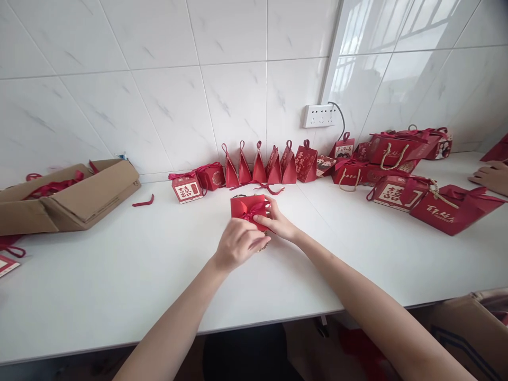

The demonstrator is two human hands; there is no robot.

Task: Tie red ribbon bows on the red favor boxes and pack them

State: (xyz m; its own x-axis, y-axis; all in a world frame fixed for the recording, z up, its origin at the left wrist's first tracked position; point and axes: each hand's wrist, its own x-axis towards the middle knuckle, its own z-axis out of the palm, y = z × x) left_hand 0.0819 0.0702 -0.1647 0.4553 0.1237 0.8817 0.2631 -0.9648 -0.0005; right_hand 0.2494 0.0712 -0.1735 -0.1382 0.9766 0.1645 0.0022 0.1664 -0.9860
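Observation:
In the middle of the white table, a small red gift box [238,205] stands with a dark red ribbon [251,211] knotted across it. My right hand [280,219] grips the box's right side, its thumb pressed on the front by the knot. In front of the box is my left hand [240,241], fingers curled together and covering the lower front; what they hold, if anything, is hidden. Behind the box lie loose pieces of ribbon [273,189].
Along the tiled wall stands a row of red triangular boxes [259,170]. A cardboard box [95,193] holding ribbons is at left. Red gift boxes [452,214] cluster at right, near another person's hand [492,177]. A power strip [319,116] hangs on the wall.

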